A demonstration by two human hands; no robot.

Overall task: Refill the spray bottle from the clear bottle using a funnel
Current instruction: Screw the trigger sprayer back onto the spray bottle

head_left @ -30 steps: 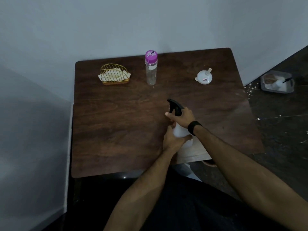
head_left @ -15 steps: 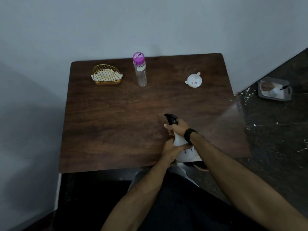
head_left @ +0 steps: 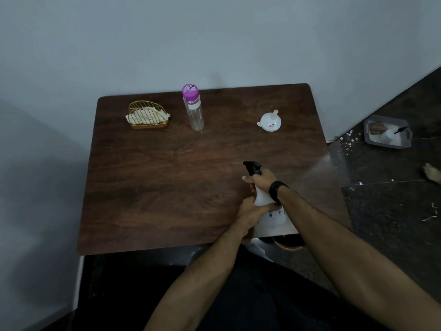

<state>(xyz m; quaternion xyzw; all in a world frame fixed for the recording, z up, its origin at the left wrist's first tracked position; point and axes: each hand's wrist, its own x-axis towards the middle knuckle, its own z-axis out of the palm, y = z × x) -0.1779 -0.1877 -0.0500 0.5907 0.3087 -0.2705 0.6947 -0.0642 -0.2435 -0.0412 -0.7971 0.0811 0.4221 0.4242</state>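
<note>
A white spray bottle (head_left: pixel 272 217) with a black trigger head stands near the front edge of the dark wooden table (head_left: pixel 167 182). My left hand (head_left: pixel 250 211) grips its body from the left. My right hand (head_left: pixel 261 179), with a black band on the wrist, is wrapped round the neck just under the trigger head. The clear bottle (head_left: pixel 193 108) with a purple cap stands upright at the back middle of the table. A white funnel (head_left: pixel 270 120) lies on its wide mouth at the back right, spout pointing up.
A gold wire holder (head_left: pixel 147 115) with white napkins sits at the back left. The table backs onto a grey wall. On the dark floor to the right lies a grey tray (head_left: pixel 387 132) with items in it.
The view has shifted, so the table sits lower and further from me in the frame. Both hands keep the same hold on the spray bottle.
</note>
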